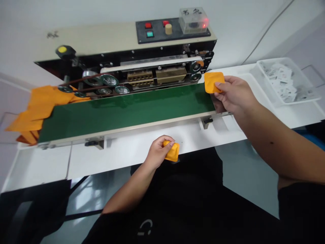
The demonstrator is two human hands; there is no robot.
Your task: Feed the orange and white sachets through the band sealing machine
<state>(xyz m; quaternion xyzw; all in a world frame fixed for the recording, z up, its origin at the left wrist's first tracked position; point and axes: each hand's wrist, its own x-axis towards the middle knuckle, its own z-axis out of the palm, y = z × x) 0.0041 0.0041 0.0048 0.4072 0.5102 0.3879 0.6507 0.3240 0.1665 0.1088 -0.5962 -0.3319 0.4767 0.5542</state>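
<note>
Right hand (235, 95) pinches squarish orange sachet (214, 82) just beside end of green conveyor belt (127, 112); left hand (158, 152) clasps second sachet (172, 151) over white table (38, 167), well apart from belt; right hand nearer belt.

Orange square sachet (214, 82), pinched flat, second sachet (172, 151), gripped lower

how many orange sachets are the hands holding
2. One orange sachet is in the right hand, at the end of the green conveyor belt; another orange sachet is in the left hand, by the white table's front edge.
</note>
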